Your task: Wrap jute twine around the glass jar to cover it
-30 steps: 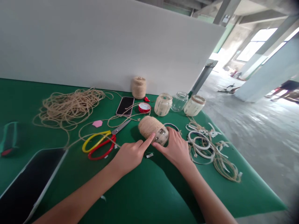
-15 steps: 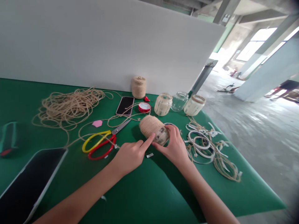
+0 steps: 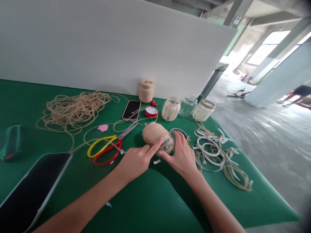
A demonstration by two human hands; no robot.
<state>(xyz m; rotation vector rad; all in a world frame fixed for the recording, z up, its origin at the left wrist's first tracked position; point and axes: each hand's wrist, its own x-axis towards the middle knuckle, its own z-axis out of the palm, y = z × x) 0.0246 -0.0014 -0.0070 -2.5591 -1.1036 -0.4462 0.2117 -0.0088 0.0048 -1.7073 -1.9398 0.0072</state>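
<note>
Your right hand [image 3: 182, 157] has loosened, fingers now apart around the glass end of the jar [image 3: 168, 144] lying sideways on the table [image 3: 155, 197], so your left hand [image 3: 136, 161], index pressed to the twine [image 3: 153, 133], likely steadies it; left curled fingers' grip: cannot tell.

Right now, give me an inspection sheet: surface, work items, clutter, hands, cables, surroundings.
Surface: green tabletop, white scraps scattered on it.
Work items: jar on its side, partly wrapped in twine; scissors left of it; four more jars farther back.
Clutter: phone, larger dark-screened device, twine pile, tangle of cut twine at right.
Left hand: index finger on the jar.
Right hand: thumb and fingers spread at the jar's unwrapped end.
Cables: nothing seen.
Surroundings: white panel behind, concrete floor at right.
</note>
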